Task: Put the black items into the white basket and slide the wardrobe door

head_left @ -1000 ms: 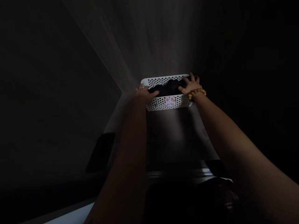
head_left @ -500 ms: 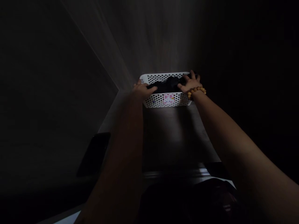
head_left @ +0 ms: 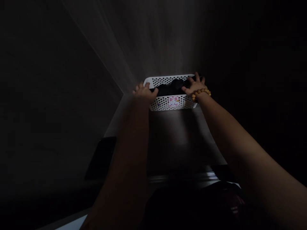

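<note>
A white perforated plastic basket (head_left: 165, 103) with a pink sticker on its front sits deep inside a dark wooden compartment, against the back wall. Dark cloth (head_left: 171, 88) fills it. My left hand (head_left: 144, 93) curls over the basket's left front corner, fingers hooked on the rim. Over at the right side, my right hand (head_left: 195, 86), with a bead bracelet at the wrist, grips the rim, its fingers lying over the cloth. Both arms stretch far forward.
A dark flat object (head_left: 100, 158), like a phone, lies near the left wall on the shelf floor. The shelf's front edge (head_left: 182, 176) runs below my arms. Dark side walls close in left and right. Dark fabric lies at the bottom.
The basket has stayed almost in place at the back. My left hand has shifted slightly, its fingers now hooked more over the left corner.
</note>
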